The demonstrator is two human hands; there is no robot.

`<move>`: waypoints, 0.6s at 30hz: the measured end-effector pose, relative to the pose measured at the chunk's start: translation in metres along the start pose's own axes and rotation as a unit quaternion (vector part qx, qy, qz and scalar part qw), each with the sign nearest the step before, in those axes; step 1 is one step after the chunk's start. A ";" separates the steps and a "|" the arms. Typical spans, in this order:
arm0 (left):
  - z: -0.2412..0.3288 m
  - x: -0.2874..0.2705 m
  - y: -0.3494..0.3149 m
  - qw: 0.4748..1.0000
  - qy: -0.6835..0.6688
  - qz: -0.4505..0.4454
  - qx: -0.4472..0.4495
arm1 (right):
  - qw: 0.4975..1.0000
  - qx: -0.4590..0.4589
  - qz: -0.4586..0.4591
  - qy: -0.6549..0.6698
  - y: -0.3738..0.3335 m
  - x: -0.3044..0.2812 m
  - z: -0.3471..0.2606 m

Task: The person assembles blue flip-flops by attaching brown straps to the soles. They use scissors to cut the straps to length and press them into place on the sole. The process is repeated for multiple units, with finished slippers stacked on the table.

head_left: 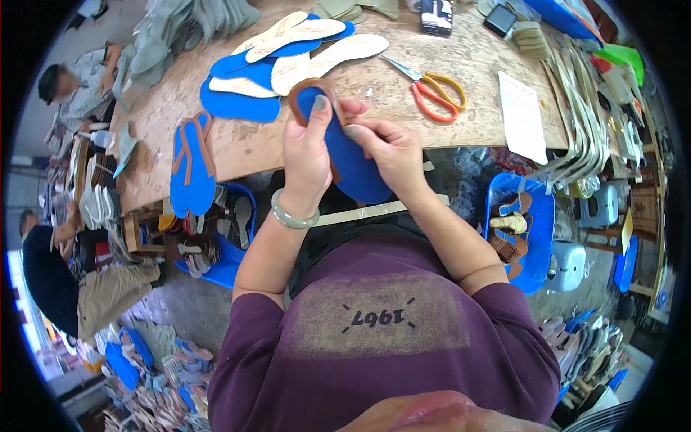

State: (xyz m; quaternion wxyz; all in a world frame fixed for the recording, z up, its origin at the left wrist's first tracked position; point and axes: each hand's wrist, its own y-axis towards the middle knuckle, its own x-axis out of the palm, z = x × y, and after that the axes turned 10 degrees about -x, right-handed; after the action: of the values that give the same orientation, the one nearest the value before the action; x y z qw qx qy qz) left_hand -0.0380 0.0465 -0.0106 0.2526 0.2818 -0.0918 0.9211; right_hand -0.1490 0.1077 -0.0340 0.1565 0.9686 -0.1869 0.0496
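A blue sole-shaped insole with a brown strip along its rounded far end is held up in front of me, at the table's near edge. My left hand is closed on its left side, the thumb lying on the blue face. From the right, my right hand pinches the brown edge between thumb and fingers. Just beyond lie overlapping blue insoles and cream insoles. Left of my hands, blue sole pieces with brown straps rest at the table edge.
Scissors with orange and yellow handles and a white paper sheet lie to the right. A phone is at the back. Blue bins with shoe parts stand below the table. Two people are at the left.
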 end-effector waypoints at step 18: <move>0.004 -0.009 -0.025 0.998 0.032 0.061 0.014 | 0.986 0.017 -0.159 -0.052 -0.009 -0.015 0.002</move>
State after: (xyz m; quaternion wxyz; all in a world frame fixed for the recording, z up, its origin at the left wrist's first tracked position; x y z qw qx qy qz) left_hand -0.0166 0.0634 -0.0122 0.1946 0.2497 -0.0879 0.9445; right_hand -0.1590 0.1205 -0.0409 0.1362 0.9897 -0.0381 -0.0235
